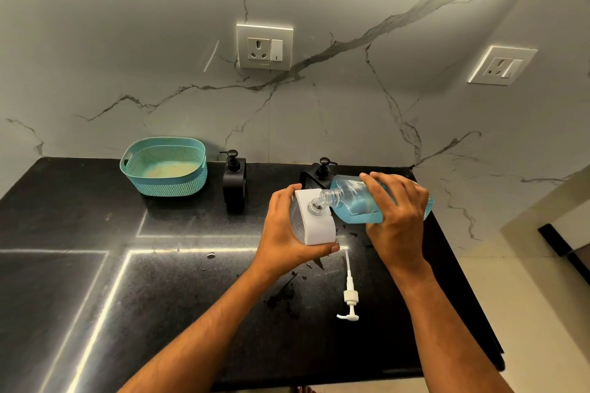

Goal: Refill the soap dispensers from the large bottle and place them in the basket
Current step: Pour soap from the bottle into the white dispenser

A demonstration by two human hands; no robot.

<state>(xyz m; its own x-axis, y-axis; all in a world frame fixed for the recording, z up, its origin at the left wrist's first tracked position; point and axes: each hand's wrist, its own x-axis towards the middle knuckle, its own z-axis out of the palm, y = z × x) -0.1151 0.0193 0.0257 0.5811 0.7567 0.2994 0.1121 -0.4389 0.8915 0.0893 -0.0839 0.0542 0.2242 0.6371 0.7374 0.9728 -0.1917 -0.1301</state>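
Note:
My left hand grips a white soap dispenser with its pump off, held over the black counter. My right hand holds the large clear bottle of blue liquid tipped on its side, its threaded neck at the dispenser's opening. The white pump with its long tube lies on the counter in front of the dispenser. Two black dispensers stand behind: one beside the basket, one partly hidden behind the bottle. The teal perforated basket sits at the back left, with no dispenser in it.
The black counter has small wet spots near the pump and ends just right of my right arm. A marble wall with two sockets rises behind. The floor shows at the right.

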